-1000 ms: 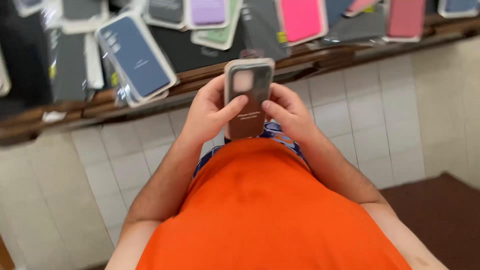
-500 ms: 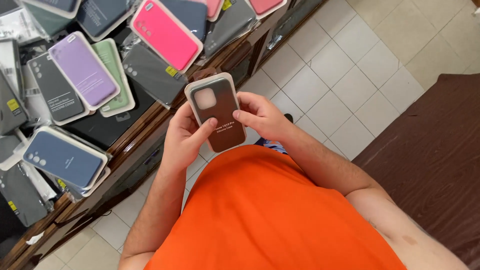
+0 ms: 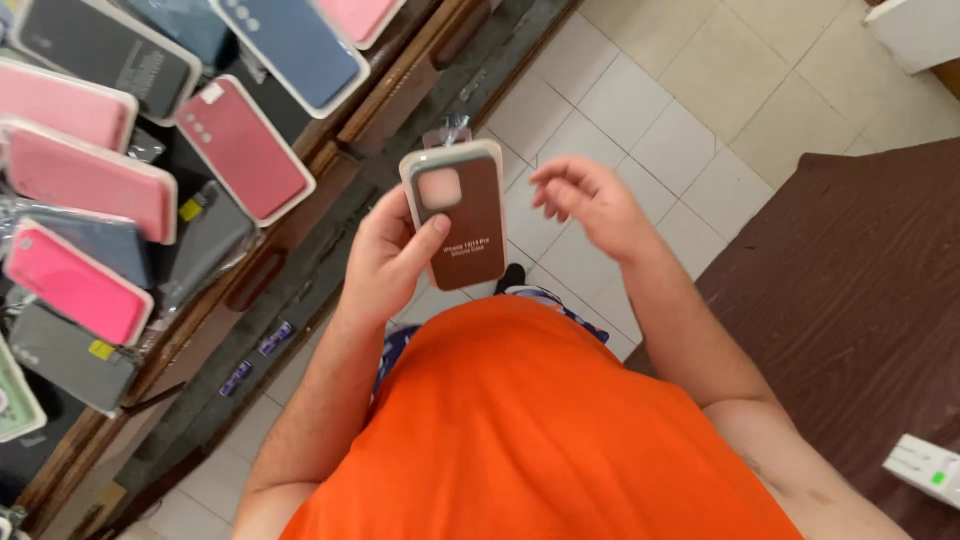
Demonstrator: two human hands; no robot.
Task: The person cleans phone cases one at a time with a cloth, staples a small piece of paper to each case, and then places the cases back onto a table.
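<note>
My left hand [image 3: 388, 262] grips a boxed brown phone case [image 3: 462, 213] with a pale rim and a camera cut-out, held upright in front of my orange shirt. The thumb lies across its front. My right hand [image 3: 588, 203] hovers just to the right of the case, fingers loosely curled, not touching it and holding nothing.
A wooden display shelf [image 3: 390, 95] at the left carries several boxed phone cases: pink [image 3: 75, 285], red [image 3: 245, 150], blue [image 3: 290, 40], dark grey [image 3: 110, 60]. White floor tiles [image 3: 690, 90] lie below. A dark brown counter [image 3: 860, 290] stands at the right with a small white box [image 3: 925, 468].
My right hand has let go of the brown case and moved off to the right; the left hand alone holds it. The view has swung left, along the shelf.
</note>
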